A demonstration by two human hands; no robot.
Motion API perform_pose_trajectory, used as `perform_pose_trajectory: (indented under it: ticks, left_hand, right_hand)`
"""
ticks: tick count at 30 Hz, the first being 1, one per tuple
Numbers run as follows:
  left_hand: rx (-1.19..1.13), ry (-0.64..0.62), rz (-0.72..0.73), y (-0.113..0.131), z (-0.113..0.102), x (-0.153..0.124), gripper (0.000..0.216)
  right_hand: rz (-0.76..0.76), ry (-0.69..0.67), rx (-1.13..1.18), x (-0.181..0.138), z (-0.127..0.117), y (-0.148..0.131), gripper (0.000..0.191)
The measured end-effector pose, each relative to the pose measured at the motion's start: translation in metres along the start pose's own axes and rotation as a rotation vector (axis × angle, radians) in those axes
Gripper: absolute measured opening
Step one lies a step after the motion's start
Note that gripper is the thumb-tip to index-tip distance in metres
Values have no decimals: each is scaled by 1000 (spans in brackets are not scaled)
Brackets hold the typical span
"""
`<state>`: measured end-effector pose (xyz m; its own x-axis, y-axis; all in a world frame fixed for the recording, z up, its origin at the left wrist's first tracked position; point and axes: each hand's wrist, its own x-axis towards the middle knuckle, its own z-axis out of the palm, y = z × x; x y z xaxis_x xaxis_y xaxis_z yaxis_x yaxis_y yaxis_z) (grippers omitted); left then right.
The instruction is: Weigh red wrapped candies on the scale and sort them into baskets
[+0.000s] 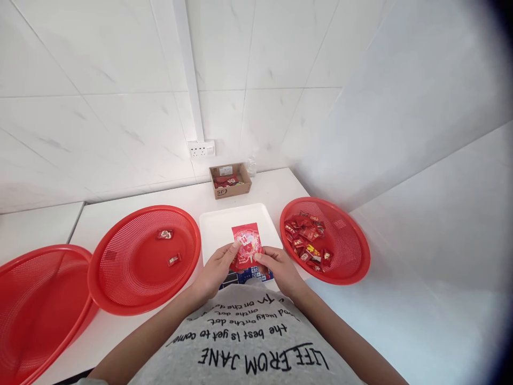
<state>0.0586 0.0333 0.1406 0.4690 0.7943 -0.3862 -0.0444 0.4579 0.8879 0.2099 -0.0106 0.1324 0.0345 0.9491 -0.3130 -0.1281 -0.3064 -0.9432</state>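
Both my hands on red packet (246, 243), held over near edge of white tray (216, 224). Left hand (218, 267) pinches packet's left edge, thumb on top near small candy at its fingertips. Right hand (278, 267) pinches packet's right lower edge, fingers curled. Right basket (352, 251) just beside tray, holds heap of red candies (306, 240). Left basket (120, 278) holds two candies (169, 247), well apart. Third basket (32, 305) at far left, overlapped by left basket. Cardboard box (230, 182) by wall behind tray

Red mesh baskets (144, 259) flank a white tray (216, 224) holding a red patterned packet (246, 241).
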Motion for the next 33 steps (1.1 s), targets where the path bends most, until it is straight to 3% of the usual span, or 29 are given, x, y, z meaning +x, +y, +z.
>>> perform_pose_trajectory:
  ticks: [13, 27, 33]
  left_hand:
    - [-7, -89, 33, 2, 4, -3, 39]
    - [42, -73, 31, 2, 8, -5, 41]
    - [26, -119, 17, -2, 9, -5, 40]
  right_hand:
    - [-13, -5, -25, -4, -3, 4, 27]
    - [8, -23, -98, -6, -6, 8, 29]
    - [24, -19, -112, -9, -5, 7, 41]
